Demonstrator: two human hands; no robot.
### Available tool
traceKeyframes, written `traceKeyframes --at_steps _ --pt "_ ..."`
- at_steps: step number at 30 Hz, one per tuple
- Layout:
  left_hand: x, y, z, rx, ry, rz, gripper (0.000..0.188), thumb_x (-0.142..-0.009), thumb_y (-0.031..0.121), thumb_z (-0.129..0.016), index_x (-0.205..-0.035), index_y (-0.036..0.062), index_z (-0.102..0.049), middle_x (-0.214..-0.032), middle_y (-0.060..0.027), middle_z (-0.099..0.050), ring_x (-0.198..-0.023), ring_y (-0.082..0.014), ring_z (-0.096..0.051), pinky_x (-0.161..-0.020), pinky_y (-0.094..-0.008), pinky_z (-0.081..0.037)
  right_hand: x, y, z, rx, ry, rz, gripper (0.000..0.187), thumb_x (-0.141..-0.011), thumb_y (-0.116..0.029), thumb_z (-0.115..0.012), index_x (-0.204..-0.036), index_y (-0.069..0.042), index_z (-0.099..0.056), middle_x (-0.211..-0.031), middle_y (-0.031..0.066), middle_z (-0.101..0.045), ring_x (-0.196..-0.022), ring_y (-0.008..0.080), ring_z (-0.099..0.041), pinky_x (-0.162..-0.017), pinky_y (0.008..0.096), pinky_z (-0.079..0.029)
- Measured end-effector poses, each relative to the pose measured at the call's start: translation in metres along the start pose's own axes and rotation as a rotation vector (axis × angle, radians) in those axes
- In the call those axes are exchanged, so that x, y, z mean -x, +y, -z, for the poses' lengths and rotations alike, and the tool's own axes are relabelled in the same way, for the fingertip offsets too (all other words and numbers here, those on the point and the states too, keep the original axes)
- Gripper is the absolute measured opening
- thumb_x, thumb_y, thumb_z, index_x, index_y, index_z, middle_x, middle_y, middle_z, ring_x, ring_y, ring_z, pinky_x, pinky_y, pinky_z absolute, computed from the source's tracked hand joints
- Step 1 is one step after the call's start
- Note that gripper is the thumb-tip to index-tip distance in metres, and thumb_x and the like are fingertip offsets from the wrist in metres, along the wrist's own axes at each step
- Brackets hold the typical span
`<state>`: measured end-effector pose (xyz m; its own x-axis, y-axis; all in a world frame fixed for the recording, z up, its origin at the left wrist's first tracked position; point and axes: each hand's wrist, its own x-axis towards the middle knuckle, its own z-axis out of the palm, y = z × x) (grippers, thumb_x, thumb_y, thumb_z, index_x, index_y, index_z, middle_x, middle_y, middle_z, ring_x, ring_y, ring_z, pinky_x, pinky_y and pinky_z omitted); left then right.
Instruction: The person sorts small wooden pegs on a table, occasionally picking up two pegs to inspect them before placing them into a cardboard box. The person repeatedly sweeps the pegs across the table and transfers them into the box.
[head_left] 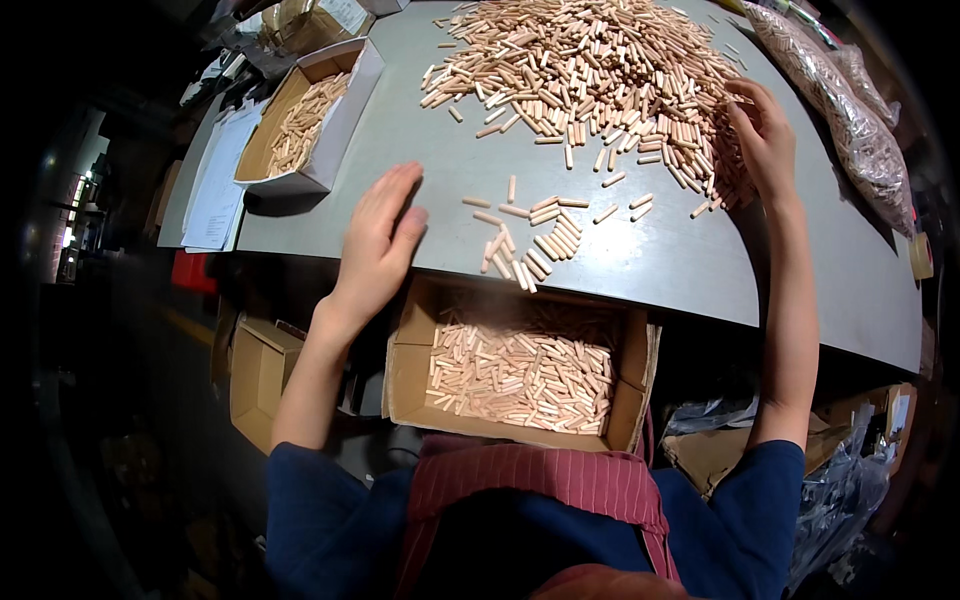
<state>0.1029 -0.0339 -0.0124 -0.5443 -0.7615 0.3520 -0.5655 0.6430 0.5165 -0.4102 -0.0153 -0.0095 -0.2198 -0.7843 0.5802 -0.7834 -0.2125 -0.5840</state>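
A large heap of short wooden dowels [600, 70] spreads over the far part of the grey table [400, 120]. At the heap's right edge, my right hand [765, 140] has its fingers apart and slightly curled, touching or nearly touching the dowels there. My left hand [380, 235] is over the near table edge, its fingers stretched out together and the thumb apart, holding nothing. Just right of it lies a small loose group of dowels [560, 238]. Below the table edge, in front of me, an open cardboard box [400, 375] holds many more dowels.
At the left, a white cardboard box [350, 110] with dowels stands by some papers [217, 190]. A clear plastic bag of dowels [840, 110] lies along the right side, near a tape roll [921, 257]. Another open box [258, 375] is below left; plastic wrapping [850, 490] is below right.
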Motion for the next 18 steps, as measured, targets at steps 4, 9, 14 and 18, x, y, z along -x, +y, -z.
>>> traceKeyframes --at_steps 4,9,14,18 --pt "0.002 0.007 -0.014 -0.327 0.032 -0.173 0.043 -0.107 0.015 -0.056 -0.147 0.001 -0.06 -0.154 -0.0173 -0.06 -0.146 -0.0377 -0.051 -0.122 -0.0497 -0.035 0.001 0.0 -0.005 -0.018 0.03 0.05 0.029 -0.1 -0.01 -0.066 -0.126 -0.002 -0.072 -0.128 0.0082 -0.073 -0.105 0.0195 -0.076 -0.09 0.0308 -0.059" --pt "0.002 0.01 -0.022 -0.337 0.099 -0.181 0.041 -0.106 0.014 -0.056 -0.145 0.0019 -0.062 -0.151 -0.016 -0.063 -0.145 -0.0371 -0.054 -0.122 -0.05 -0.035 0.001 0.011 -0.002 -0.051 0.01 0.037 0.027 -0.099 -0.008 -0.065 -0.125 -0.002 -0.073 -0.13 0.0082 -0.073 -0.108 0.0188 -0.076 -0.093 0.0305 -0.059" --pt "0.003 0.013 -0.023 -0.294 0.123 -0.199 0.039 -0.104 0.011 -0.059 -0.141 0.0026 -0.066 -0.147 -0.0149 -0.066 -0.143 -0.0366 -0.056 -0.12 -0.0495 -0.037 0.001 0.006 -0.004 -0.106 -0.004 0.015 0.027 -0.099 -0.005 -0.063 -0.124 0.001 -0.073 -0.128 0.0084 -0.073 -0.109 0.0188 -0.075 -0.095 0.0309 -0.059" --pt "0.004 0.022 -0.023 -0.241 0.074 -0.278 0.038 -0.1 0.007 -0.063 -0.137 0.0053 -0.07 -0.145 -0.0123 -0.069 -0.14 -0.0347 -0.06 -0.117 -0.0484 -0.041 0.002 0.0 -0.002 -0.06 -0.019 0.029 0.028 -0.099 -0.003 -0.061 -0.124 0.001 -0.073 -0.127 0.0089 -0.074 -0.11 0.0188 -0.075 -0.096 0.0311 -0.059"
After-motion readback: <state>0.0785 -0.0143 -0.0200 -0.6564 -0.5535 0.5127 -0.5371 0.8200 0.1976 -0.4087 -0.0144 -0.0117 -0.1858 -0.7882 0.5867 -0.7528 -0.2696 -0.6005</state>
